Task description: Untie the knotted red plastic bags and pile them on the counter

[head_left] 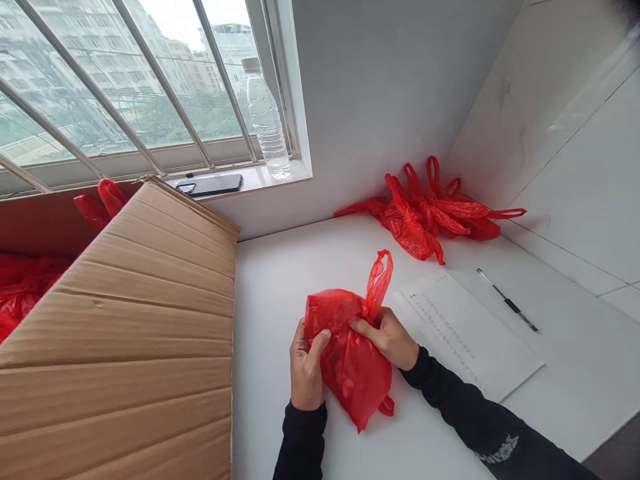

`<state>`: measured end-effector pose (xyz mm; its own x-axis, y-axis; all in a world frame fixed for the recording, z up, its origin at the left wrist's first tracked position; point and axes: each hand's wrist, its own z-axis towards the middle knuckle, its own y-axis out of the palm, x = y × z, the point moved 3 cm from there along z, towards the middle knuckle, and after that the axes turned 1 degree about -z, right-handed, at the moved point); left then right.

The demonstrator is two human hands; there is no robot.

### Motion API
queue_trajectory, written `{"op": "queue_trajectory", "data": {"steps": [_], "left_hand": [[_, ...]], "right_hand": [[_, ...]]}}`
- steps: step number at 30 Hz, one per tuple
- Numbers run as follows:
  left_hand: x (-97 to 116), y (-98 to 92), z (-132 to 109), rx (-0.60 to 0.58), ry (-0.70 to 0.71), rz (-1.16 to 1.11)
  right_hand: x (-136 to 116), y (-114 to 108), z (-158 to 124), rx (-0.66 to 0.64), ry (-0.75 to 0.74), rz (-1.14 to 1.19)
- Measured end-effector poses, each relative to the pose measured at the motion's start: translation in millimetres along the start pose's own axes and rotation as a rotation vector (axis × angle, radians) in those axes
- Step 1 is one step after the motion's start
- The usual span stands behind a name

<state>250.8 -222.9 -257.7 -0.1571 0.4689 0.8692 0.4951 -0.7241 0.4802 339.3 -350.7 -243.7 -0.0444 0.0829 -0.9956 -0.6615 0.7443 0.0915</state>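
Observation:
A red plastic bag [357,373] is held between both hands above the white table [270,333]. It is bunched near one corner, where a looped handle sticks up, and its contents cannot be made out. My left hand [307,370] grips the bag's left edge, thumb in front and fingers behind. With thumb on the front, my right hand [390,339] pinches the bag just below the loop. A sheet of paper with writing [465,333] lies right of my right hand, and a black-and-clear pen [507,300] rests beyond it.
A large cardboard box [150,320] stands at the left, with more red bags [30,287] inside. Several tied red bags [430,213] are heaped against the wall at the back. On the windowsill are a phone [215,185] and a water bottle [267,123].

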Motion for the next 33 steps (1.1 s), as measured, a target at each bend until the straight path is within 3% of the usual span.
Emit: {"op": "queue_trajectory", "data": {"steps": [5, 8, 19, 27, 33], "left_hand": [[-0.6, 1.0, 2.1, -0.05, 0.036, 0.082], [-1.9, -1.1, 1.8, -0.032, 0.039, 0.071], [-3.2, -5.6, 2.3, 0.032, -0.032, 0.102], [-1.5, -2.5, 0.5, -0.056, -0.01, 0.103], [3.3, 3.6, 0.8, 0.021, -0.029, 0.107]], "right_hand": [[-0.1, -1.2, 1.5, -0.012, -0.052, -0.002], [-2.3, 1.3, 1.7, -0.065, -0.079, 0.024], [-6.7, 3.9, -1.8, -0.051, -0.029, 0.038], [1.5, -1.8, 3.2, 0.033, -0.053, 0.164], [-9.8, 4.0, 3.3, -0.097, -0.099, 0.078]]}}
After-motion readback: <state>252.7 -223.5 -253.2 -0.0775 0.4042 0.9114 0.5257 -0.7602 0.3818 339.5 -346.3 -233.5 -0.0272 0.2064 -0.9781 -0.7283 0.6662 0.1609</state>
